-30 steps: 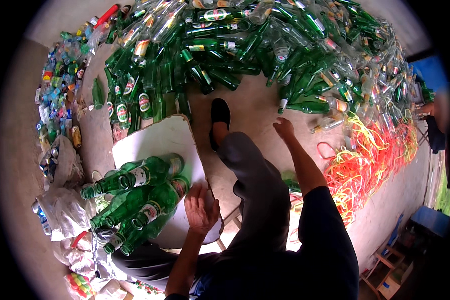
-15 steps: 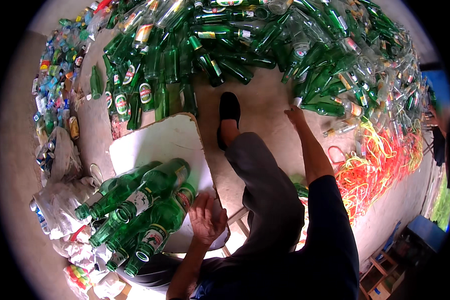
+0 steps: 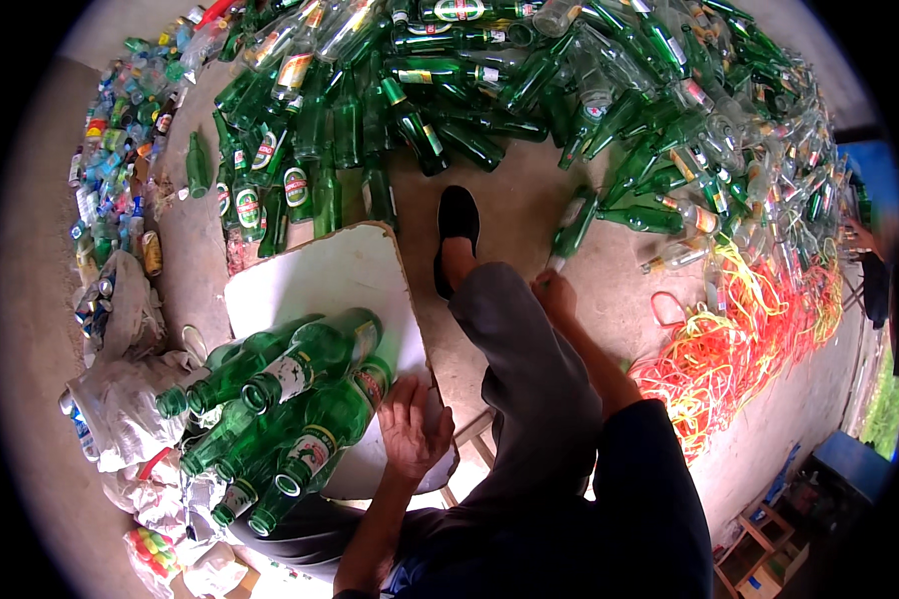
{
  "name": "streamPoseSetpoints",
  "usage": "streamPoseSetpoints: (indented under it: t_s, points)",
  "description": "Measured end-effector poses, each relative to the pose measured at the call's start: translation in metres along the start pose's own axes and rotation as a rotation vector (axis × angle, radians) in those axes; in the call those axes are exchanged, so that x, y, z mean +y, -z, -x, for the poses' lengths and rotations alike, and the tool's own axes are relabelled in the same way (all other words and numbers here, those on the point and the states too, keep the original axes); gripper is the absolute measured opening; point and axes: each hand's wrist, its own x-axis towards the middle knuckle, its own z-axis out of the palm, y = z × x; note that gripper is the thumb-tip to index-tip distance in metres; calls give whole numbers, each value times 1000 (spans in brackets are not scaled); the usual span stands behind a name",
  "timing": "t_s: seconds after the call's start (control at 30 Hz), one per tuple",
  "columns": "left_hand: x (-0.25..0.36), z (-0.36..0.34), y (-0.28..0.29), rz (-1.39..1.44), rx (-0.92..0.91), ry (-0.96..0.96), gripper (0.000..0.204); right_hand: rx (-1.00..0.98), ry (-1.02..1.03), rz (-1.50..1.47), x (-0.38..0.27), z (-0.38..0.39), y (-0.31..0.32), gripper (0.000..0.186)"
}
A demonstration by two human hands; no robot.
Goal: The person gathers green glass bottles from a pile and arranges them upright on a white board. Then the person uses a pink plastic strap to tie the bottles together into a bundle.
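Observation:
My left hand (image 3: 413, 431) rests with fingers apart on a white board (image 3: 310, 270), beside a stack of several green bottles (image 3: 320, 354) lying with their necks toward the lower left. My right hand (image 3: 552, 293) is closed on the neck of a green bottle (image 3: 574, 226), which points away from me over the concrete floor toward the big heap. My dark-shoed foot (image 3: 459, 225) is between the board and that bottle, and my trousered leg partly hides the right forearm.
A large heap of green and clear bottles (image 3: 529, 70) spans the far side. Plastic bottles (image 3: 120, 150) and bags (image 3: 125, 409) line the left. Red and yellow straps (image 3: 709, 359) lie right. A blue box (image 3: 849, 464) stands lower right; another person's arm (image 3: 864, 240) shows at the right edge.
My right hand has reached to a bottle at the heap's edge, gripped it and drawn it back toward me. My left hand stays on the board beside the stack.

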Motion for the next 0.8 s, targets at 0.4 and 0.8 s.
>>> streamPoseSetpoints:
  t_s: [0.4, 0.8]
  points:
    - [0, 2, 0, -1, 18, -3, 59, -49, -54, -436, -35, 166, 90, 32]
    - [-2, 5, 8, 38, 48, -31, 60, 260, 316, 20, -39, 103, 128, 29]
